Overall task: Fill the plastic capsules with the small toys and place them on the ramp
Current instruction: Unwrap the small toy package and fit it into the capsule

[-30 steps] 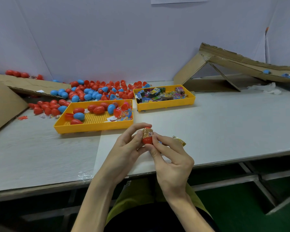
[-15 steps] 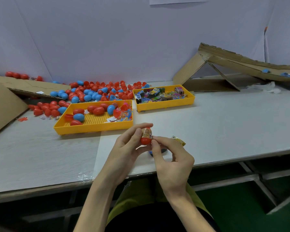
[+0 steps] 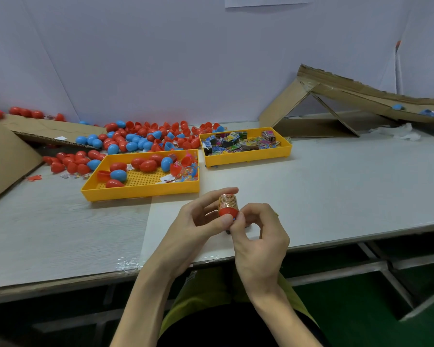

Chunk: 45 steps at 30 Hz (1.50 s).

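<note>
Soft, even light falls from above. The table point(image 3: 336, 196) is bright without glare, and faint shadows edge the yellow trays point(image 3: 140, 194). Below the table it turns dim. Wide-angle distortion bends the edges, and the far ramp point(image 3: 361, 96) looks slightly soft.

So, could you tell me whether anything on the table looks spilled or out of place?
Yes: many red and blue capsules lie scattered on the table behind the nearer yellow tray, not in it.

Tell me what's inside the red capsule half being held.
A patterned wrapped packet stands in the red capsule half, sticking out above. Its lower part is hidden by the shell and fingers.
</note>
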Available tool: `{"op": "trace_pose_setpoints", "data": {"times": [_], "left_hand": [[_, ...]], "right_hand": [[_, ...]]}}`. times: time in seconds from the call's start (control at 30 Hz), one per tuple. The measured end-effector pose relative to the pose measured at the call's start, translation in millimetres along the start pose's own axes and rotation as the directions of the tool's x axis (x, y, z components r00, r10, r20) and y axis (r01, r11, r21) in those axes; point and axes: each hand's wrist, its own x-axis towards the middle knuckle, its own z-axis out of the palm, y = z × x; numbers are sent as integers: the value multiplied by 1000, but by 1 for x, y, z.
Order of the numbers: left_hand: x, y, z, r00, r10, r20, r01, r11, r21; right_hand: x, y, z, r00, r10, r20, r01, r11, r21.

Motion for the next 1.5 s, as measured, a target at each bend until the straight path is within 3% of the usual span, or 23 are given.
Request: {"op": "trace_pose_setpoints", "data": {"times": [0.53,1.5], "left_hand": [[0,2,0,999,-48,26,51,993,-102],[0,3,1,998,-67,-10,66,996,-64]], "right_hand": [[2,4,-2,992,-27,125,29,1000,-10],[2,6,-1,982,-36,184,40,999,-16]]}}
